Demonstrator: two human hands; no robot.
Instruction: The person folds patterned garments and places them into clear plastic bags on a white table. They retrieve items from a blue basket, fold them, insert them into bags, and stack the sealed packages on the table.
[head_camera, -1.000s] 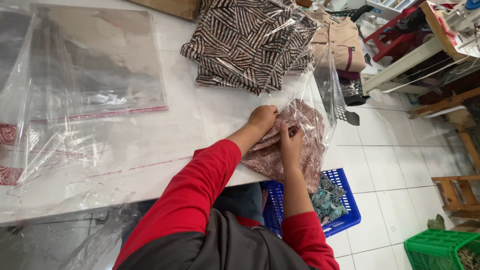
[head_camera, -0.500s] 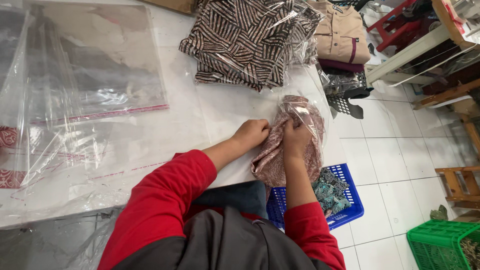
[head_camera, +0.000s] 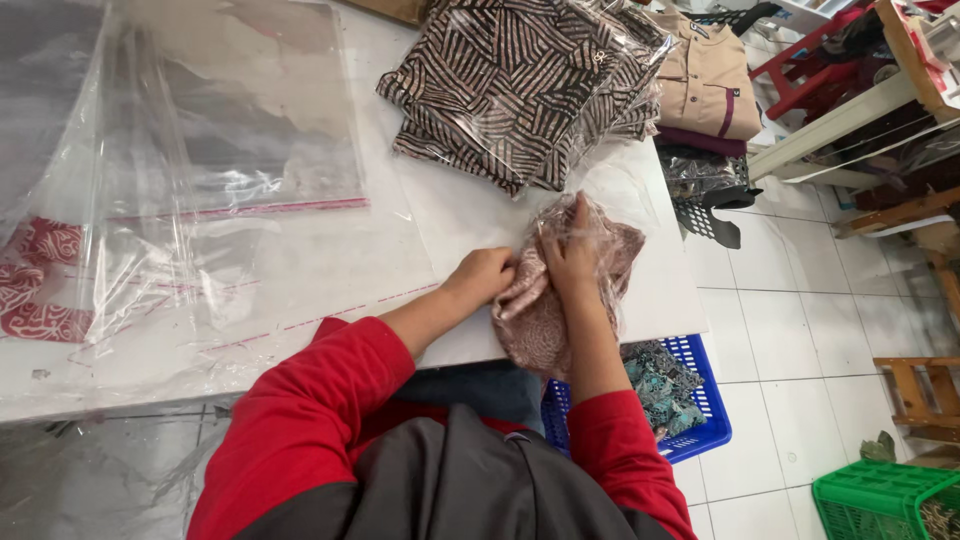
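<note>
Both hands grip one pinkish-brown patterned cloth (head_camera: 560, 300) partly inside a clear bag at the worktop's (head_camera: 450, 215) near right edge: the left hand (head_camera: 483, 275) is closed on its left side, the right hand (head_camera: 570, 255) presses flat on top. One stack of bagged striped garments (head_camera: 520, 85) lies just beyond. Several empty clear bags (head_camera: 200, 150) spread over the left. Below the edge stands one blue basket (head_camera: 700, 410) with teal cloth; one green basket (head_camera: 880, 500) sits well apart on the tiled floor.
</note>
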